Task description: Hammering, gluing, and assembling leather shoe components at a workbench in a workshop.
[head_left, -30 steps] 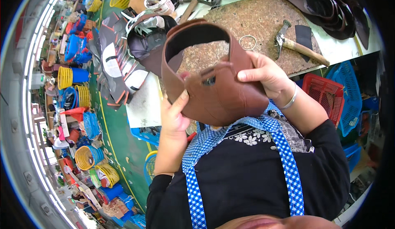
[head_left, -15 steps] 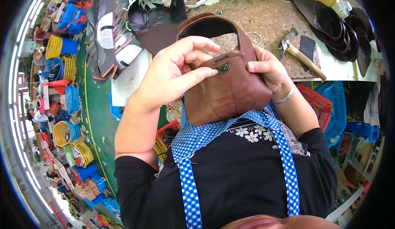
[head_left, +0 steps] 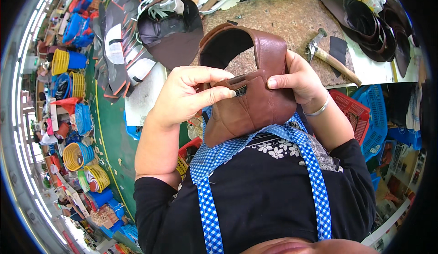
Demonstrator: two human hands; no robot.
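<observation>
A brown leather cap (head_left: 262, 110), stitched in panels, is held up in front of my chest with its dark hollow opening facing upward. On its near edge sits a small dark metal fitting (head_left: 240, 91) next to a slot. My left hand (head_left: 180, 94) pinches the edge right by this fitting, thumb in front and fingers behind. Around the cap's right side wraps my right hand (head_left: 303, 80), its thumb pressed on the leather. The fingers behind the cap are partly hidden.
Beyond the cap lies a worn board (head_left: 273, 16) with a hammer (head_left: 335, 62) and a dark scrap (head_left: 338, 48) on it. Another dark cap (head_left: 175, 46) lies to the left, near layered cut pieces (head_left: 116, 48). Stacked caps (head_left: 365, 32) stand at the right, above red and blue baskets (head_left: 372, 117).
My left thumb and fingers have closed in on the edge by the metal fitting. The cap has tipped a little, and its fitting sits slightly lower and further left.
</observation>
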